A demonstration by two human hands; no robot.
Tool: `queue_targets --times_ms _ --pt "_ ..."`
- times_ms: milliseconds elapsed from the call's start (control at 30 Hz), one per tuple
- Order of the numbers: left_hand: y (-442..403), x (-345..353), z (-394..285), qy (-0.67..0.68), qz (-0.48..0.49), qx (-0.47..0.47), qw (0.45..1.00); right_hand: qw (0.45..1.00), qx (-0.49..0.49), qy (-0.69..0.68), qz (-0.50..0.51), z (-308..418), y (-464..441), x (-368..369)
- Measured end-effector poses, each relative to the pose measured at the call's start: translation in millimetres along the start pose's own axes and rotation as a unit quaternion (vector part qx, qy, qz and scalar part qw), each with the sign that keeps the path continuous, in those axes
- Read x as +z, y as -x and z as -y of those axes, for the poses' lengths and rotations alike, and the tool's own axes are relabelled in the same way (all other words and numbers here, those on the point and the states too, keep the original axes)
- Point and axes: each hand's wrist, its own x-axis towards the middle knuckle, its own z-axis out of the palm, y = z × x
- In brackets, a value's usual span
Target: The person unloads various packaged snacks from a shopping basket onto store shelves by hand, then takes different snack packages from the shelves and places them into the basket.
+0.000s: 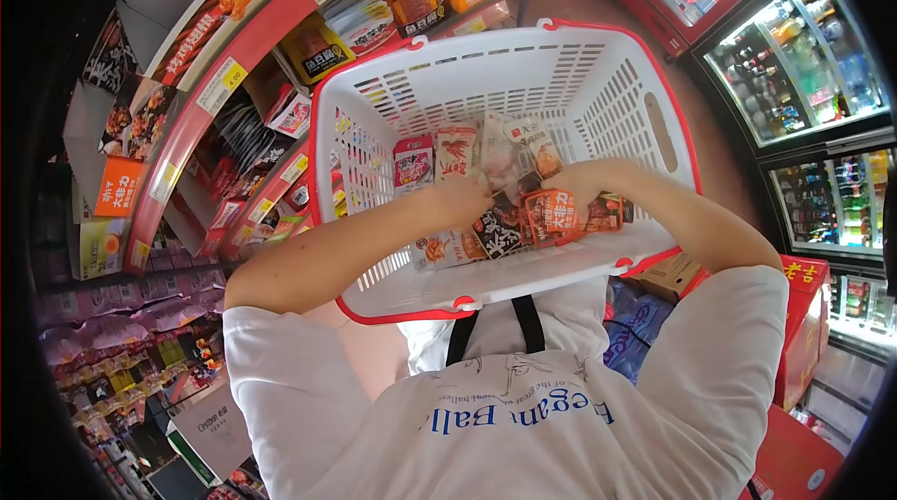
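My two hands reach into a white shopping basket (448,65) with a red rim, which sits against my front. My left hand (462,199) has its fingers curled in beside a black snack packet (502,227); what they grip is partly hidden. My right hand (577,182) is closed on the upper edge of an orange-red snack packet (551,215). Around my hands in the basket lie a red-and-white packet (413,164), a cream packet with red print (456,150), a pale packet (531,140) and a white-and-orange packet (439,250).
Shelves with a red price rail (201,103) curve along the left, holding snack packets such as a yellow-and-black one (318,50). Lit drink fridges (794,51) stand at the right. Red cartons (802,322) and blue-wrapped bottles (638,322) are close by my right side.
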Motion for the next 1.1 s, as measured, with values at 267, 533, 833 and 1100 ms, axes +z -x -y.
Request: queue_targets --times_ms 267,533,833,1100 --pt "-2 -4 -5 -0.005 0.059 -0.011 0.998 0.993 -0.01 -0.078 -0.088 32 10 -2" --pt "0 4 -24 0.025 -0.163 -0.043 0.985 0.984 0.009 0.045 -0.171 30 -7 22" --pt "-18 9 -15 0.327 -0.106 -0.043 0.938 0.986 0.069 0.119 -0.095 54 13 -5" --pt "-6 -6 -25 0.559 0.042 -0.075 0.825 0.972 0.063 0.164 -0.156 60 3 12"
